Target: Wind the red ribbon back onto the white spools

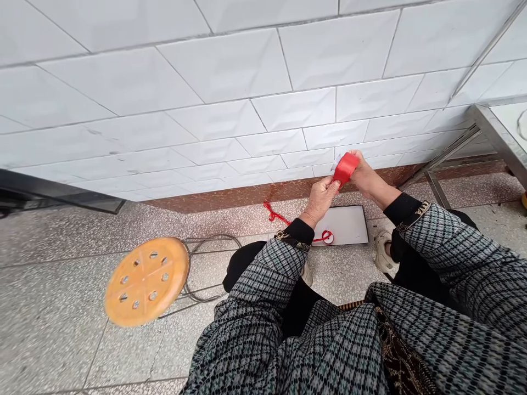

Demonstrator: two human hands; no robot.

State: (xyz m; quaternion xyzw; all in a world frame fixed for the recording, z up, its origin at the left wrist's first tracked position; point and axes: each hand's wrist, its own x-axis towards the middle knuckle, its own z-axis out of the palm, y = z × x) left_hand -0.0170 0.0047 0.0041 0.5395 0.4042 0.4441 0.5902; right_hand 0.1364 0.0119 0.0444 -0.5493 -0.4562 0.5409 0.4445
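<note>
A roll of wide red ribbon on a white spool is held up in front of the tiled wall. My left hand pinches its lower left side between thumb and fingers. My right hand grips the roll from the right, with some of its fingers hidden behind it. Below my hands, a shallow white box with a dark rim lies on the floor. Inside it is a small white spool with a narrow red ribbon. More narrow red ribbon, looped at one end, trails past the box's left side.
An orange round stool with wire legs is on the floor to the left. At the right stands a metal-framed table. A dark panel juts in from the left, and the white tiled wall rises in front.
</note>
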